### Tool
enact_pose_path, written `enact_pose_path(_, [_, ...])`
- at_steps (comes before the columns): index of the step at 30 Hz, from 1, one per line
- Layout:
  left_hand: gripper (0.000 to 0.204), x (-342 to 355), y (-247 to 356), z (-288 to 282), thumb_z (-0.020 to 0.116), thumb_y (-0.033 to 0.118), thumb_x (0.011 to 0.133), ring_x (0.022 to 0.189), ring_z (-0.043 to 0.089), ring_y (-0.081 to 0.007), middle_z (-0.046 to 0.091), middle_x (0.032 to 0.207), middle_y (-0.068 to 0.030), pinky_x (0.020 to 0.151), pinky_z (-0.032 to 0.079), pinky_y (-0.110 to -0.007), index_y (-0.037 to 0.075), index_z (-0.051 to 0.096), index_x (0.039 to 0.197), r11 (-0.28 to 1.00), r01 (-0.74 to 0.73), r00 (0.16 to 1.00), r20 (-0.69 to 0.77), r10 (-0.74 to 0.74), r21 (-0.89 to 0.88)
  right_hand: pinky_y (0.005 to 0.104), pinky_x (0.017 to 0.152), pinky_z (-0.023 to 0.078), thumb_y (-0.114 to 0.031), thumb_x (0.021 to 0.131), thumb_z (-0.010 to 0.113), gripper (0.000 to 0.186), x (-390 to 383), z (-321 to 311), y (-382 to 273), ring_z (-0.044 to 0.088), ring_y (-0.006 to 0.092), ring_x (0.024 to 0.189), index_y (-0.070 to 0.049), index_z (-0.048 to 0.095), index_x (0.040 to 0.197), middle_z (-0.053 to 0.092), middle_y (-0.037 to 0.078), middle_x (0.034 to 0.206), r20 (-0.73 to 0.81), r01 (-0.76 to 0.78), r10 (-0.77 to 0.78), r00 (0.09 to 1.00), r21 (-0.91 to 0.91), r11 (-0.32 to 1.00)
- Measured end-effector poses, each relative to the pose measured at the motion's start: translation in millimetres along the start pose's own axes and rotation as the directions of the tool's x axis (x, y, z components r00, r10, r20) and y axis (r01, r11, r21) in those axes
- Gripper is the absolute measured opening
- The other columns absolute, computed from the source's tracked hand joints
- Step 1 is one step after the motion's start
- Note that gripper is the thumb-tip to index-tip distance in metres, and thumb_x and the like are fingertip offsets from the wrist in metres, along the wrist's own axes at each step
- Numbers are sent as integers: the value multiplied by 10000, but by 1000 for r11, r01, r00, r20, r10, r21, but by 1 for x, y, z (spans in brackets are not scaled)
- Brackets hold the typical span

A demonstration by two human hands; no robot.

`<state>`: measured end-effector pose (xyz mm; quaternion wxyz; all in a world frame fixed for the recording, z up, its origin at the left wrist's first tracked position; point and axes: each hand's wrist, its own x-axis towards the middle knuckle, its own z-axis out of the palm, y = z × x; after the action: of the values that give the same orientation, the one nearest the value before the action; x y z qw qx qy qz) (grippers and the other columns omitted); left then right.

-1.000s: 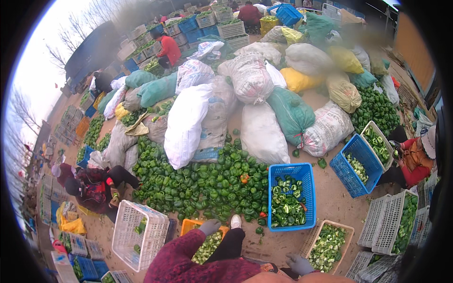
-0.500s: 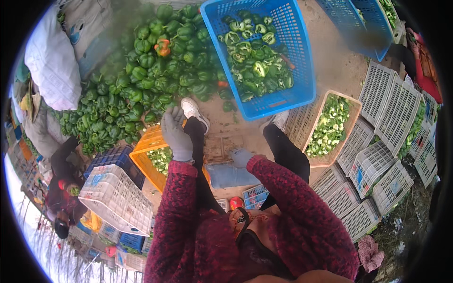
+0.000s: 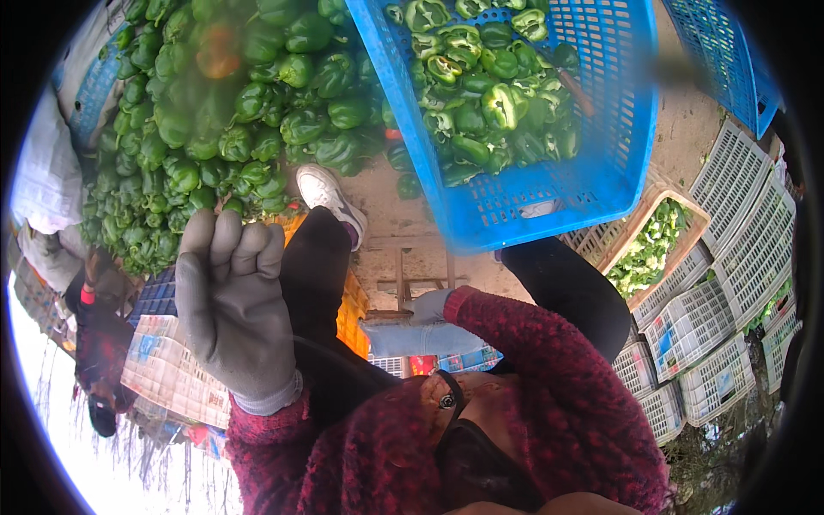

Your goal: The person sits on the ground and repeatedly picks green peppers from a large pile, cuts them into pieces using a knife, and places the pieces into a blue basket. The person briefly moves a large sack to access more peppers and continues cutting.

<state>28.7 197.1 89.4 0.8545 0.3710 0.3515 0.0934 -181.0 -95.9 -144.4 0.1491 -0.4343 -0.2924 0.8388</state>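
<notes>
My left hand [image 3: 245,300], in a grey glove, is raised close to the view, palm up. Its fingers are slightly bent and apart, and nothing lies in it. Behind it is a heap of whole green bell peppers [image 3: 249,129]. My right hand [image 3: 425,306], gloved too, is down between my legs, closed on the edge of a low wooden stool with a blue pad [image 3: 408,339]; its fingertips are partly hidden. Ahead of my right leg stands a blue crate [image 3: 515,227], holding cut green pepper pieces [image 3: 498,107] and a brownish stick-like thing.
An orange crate [image 3: 352,318] is partly hidden behind my left leg. At right, a tan crate [image 3: 691,210] holds chopped pepper pieces, beside several stacked pale crates [image 3: 687,322]. White crates [image 3: 172,365] and another person [image 3: 99,360] are at left. Another blue crate [image 3: 721,60] is far right.
My left hand has risen toward the view and moved left. My right hand has moved slightly left and down, onto the stool's edge. The view has shifted, so the blue crate looks larger.
</notes>
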Motion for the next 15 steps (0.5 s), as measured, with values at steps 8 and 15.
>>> enact_pose_path(8, [419,-33,13,-3,473,247,1101,1055,569,-210,579,1199,-61,1082,476,-452,-30,489,1415,982,-178,947,259,190,-67,520,909,526,-459,983,492,502,-47,-125,-99,691,416,1041,-57,734,1163,732,228,1100,-132,87,-156,979,-425,901])
enact_pose_path(15, [433,-99,10,-39,418,247,1123,1155,653,-294,660,1266,-182,1094,490,-463,-68,543,1392,927,-361,900,223,375,-102,320,816,579,-390,1022,611,375,-174,-150,-156,729,169,888,-49,714,1140,762,62,987,-268,369,-383,884,-104,924])
